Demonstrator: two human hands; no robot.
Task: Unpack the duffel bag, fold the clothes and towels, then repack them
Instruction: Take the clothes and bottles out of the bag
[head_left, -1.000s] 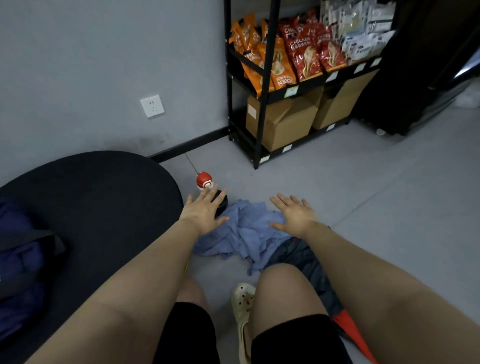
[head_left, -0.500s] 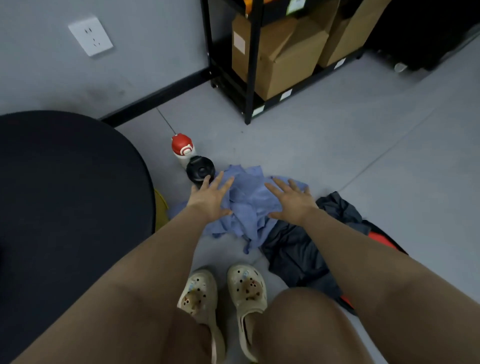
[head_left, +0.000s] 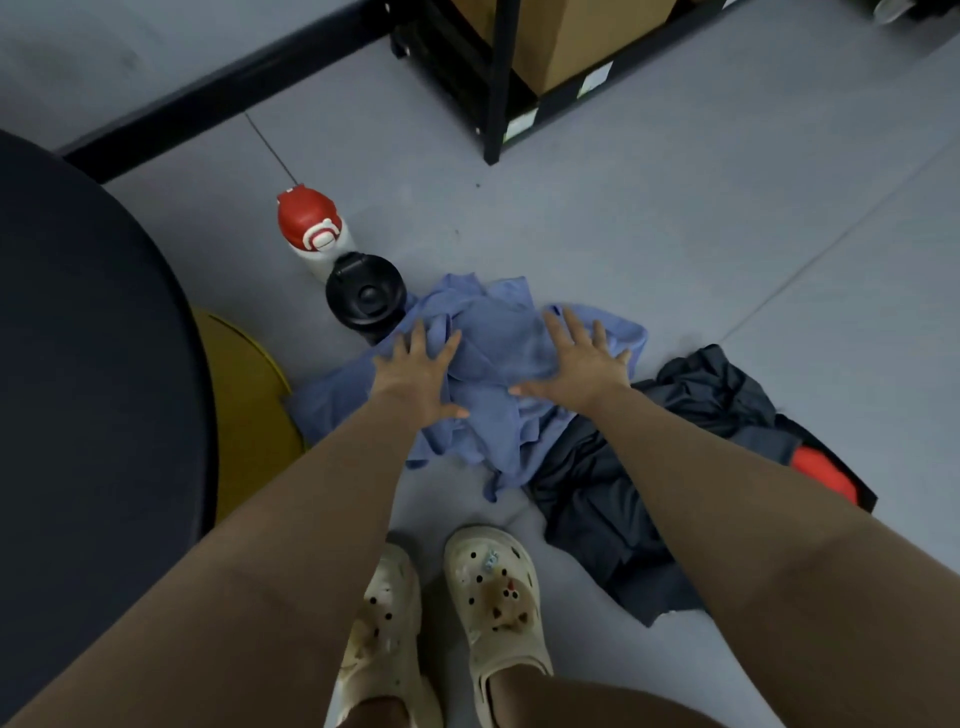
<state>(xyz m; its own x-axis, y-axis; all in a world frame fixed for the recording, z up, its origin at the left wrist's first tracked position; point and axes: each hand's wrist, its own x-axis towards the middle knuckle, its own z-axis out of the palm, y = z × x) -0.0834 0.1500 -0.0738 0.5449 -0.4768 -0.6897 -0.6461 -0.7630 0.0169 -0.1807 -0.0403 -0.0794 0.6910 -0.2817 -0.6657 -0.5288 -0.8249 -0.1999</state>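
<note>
Reaching down for the crumpled blue garment

Left hand and right hand spread flat over it, fingers splayed, probably to gather it for folding; nothing pinched.

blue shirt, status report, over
Left hand and right hand open, flat over blue shirt. Shirt crumpled on floor, unfolded. Black-lidded bottle close beside it; dark garment partly underneath.

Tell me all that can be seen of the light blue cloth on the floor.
The light blue cloth is a thin, soft-looking fabric, crumpled in loose folds, not yet folded. It lies on the grey floor. Its right lower part overlaps a dark garment, and its upper left edge is against a black bottle. The left hand and the right hand lie on it with spread fingers.
</note>
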